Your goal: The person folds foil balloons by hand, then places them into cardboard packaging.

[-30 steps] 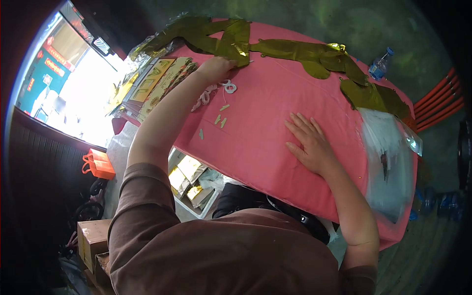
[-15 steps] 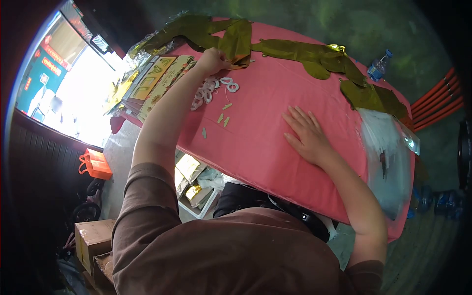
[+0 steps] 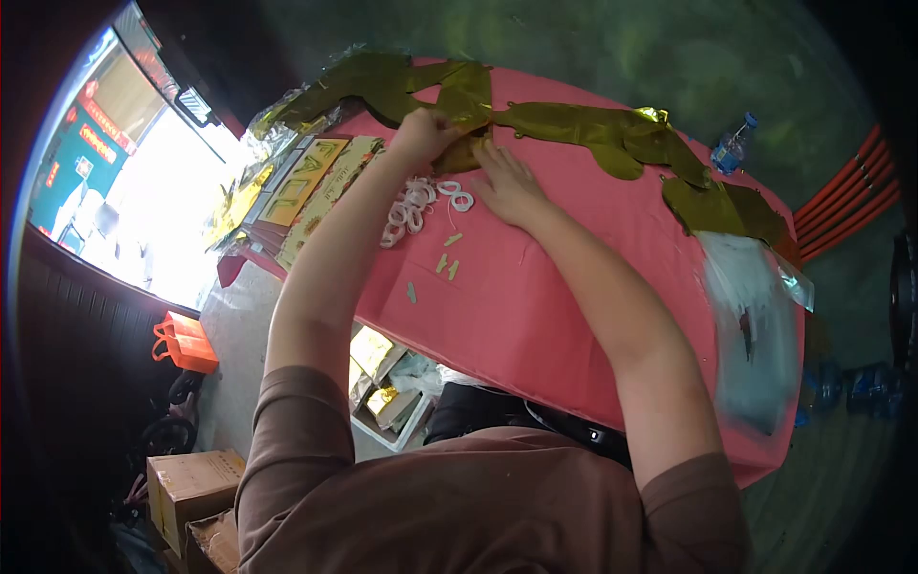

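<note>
Several flat gold foil balloons [image 3: 564, 124] lie along the far edge of the pink-covered table [image 3: 555, 316]. My left hand [image 3: 424, 136] is closed, its fingers pinching the edge of one gold foil balloon [image 3: 464, 96] at the back left. Beside it, my right hand [image 3: 512, 188] lies with fingers stretched out, the fingertips at the lower flap of that same balloon. Coils of white ribbon [image 3: 411, 210] rest just below my left hand. Several small pale strips [image 3: 447, 263] are scattered nearer to me.
Printed packets [image 3: 311, 187] and crinkled clear wrapping [image 3: 273, 134] lie at the table's left end. A water bottle [image 3: 732, 143] stands at the far right edge. Clear plastic bags [image 3: 751, 325] cover the right end. Below are a white bin [image 3: 402, 430] and cardboard boxes [image 3: 191, 478].
My right hand has moved left and away from me, from the middle of the table to the balloon beside my left hand. My left hand stays on the balloon, shifted slightly.
</note>
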`<action>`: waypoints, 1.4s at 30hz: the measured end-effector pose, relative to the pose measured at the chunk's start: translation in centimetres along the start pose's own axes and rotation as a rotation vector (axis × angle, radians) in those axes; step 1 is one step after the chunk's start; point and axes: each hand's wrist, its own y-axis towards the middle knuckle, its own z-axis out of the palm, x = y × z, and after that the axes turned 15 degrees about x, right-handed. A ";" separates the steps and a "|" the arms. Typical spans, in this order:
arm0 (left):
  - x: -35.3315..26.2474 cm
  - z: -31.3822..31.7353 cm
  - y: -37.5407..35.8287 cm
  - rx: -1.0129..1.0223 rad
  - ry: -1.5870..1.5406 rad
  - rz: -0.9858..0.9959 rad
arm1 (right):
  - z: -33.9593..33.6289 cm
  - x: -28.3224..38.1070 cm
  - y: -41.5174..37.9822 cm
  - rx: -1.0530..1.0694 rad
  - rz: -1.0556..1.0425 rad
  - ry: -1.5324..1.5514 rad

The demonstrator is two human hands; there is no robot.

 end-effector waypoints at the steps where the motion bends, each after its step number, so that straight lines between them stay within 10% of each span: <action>1: 0.9 -1.1 1.0 -0.060 -0.063 0.082 | 0.3 0.0 0.6 0.036 0.031 -0.057; 9: -1.0 -16.8 2.0 -0.669 -0.887 0.253 | 0.1 1.0 1.1 0.112 0.123 -0.169; 12: -4.6 -16.1 1.9 -0.756 -0.664 0.222 | 0.2 1.0 1.2 0.113 0.121 -0.165; 17: -9.2 -10.2 -0.6 -0.408 -0.319 0.529 | 0.1 0.1 1.6 -0.017 0.056 0.046; 19: -8.1 -6.9 -1.2 -0.335 0.474 0.506 | -1.9 0.1 2.0 -0.224 -0.164 1.090; 20: -7.5 -5.5 -1.3 -0.334 0.472 0.505 | -3.4 0.0 2.1 -0.223 -0.162 1.089; 22: -6.4 -2.9 -1.3 -0.361 0.744 0.750 | -6.6 0.0 2.1 0.105 -0.135 1.739; 26: -6.0 1.5 -3.3 -0.338 0.591 0.891 | -8.1 0.4 4.2 -0.122 0.025 1.529; 29: -4.6 2.8 -3.4 -0.011 0.607 0.677 | -8.9 0.0 3.8 -0.080 0.007 1.494; 31: -3.1 2.2 -1.3 0.196 0.642 0.189 | -8.8 -0.3 4.1 -0.092 0.024 1.488; 34: 0.0 2.7 0.2 -0.058 0.497 0.136 | -8.5 -0.2 4.0 -0.094 0.121 1.506; 42: 2.0 5.4 4.3 0.156 0.296 0.514 | -6.2 -1.3 4.0 -0.038 0.252 1.493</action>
